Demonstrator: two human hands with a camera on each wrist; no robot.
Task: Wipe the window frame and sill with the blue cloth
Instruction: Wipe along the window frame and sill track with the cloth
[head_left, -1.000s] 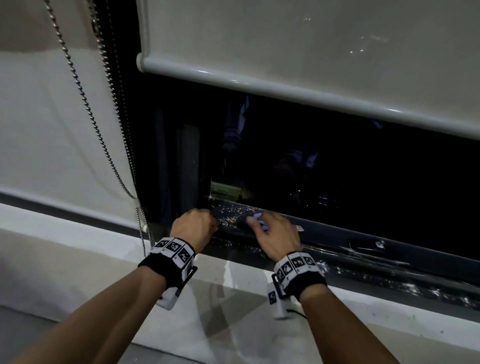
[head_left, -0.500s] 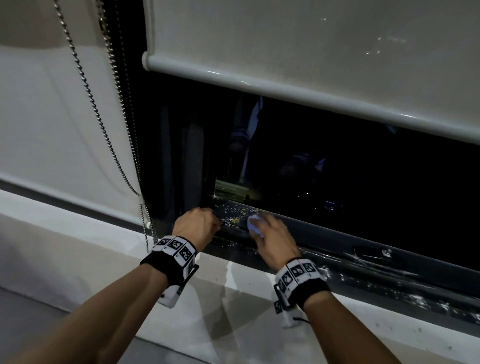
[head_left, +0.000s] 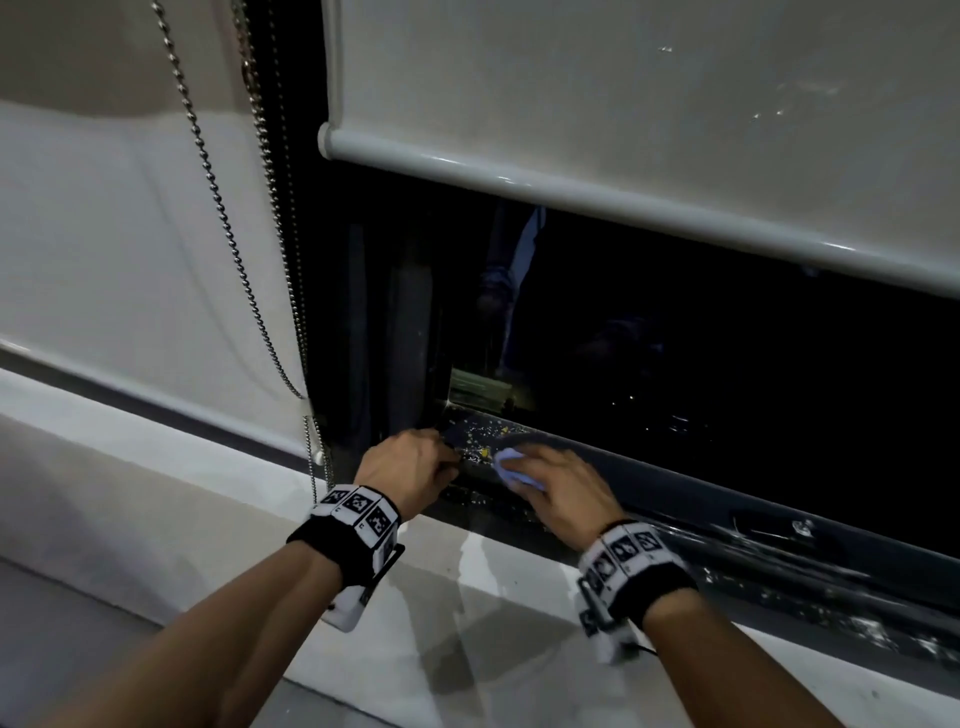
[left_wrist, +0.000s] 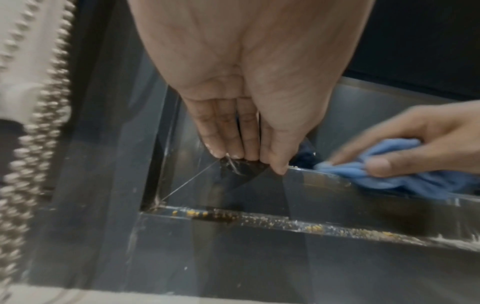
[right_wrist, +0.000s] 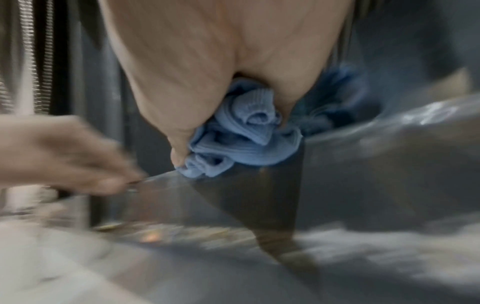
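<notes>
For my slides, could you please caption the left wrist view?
Left hand rests on the dark metal window frame while right hand wipes with crumpled blue cloth.

We see a small, soft blue cloth (head_left: 511, 467), bunched into loose folds (right_wrist: 244, 139), lying against the top edge of the dark grey metal window frame's bottom rail (head_left: 701, 488) near its left corner. The rail is speckled with pale and yellow crumbs (left_wrist: 314, 227). Below it runs the pale, smooth stone window sill (head_left: 467, 597), streaked with white smears along the frame's foot.
</notes>
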